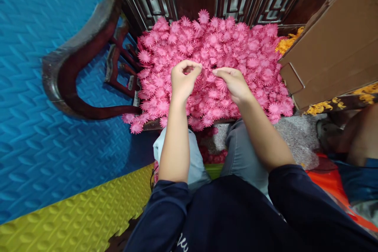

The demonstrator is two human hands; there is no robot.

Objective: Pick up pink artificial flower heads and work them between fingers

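We see the left hand [182, 80] curled, fingertips pinched together on a small pink piece we cannot make out clearly. The right hand [233, 82] sits just beside it, fingers drawn together and pointing toward the left, pinching at the same spot; whether it grips anything of its own we cannot tell. Both hands hover right over the pile of pink flowers [206, 47], soft, frilly, daisy-shaped heads heaped thick on a seat beneath and beyond the hands, spilling to its near edge just above our knees. Left of the hands curves a dark, glossy wooden armrest [73, 67], with open blue foam mat [29, 86] past it, ridged in a leaf pattern, and a yellow mat [82, 212] nearer us. Right of the hands a flat brown cardboard box [333, 43] crowds the pile's edge, orange flowers [288, 41] peeking behind it.
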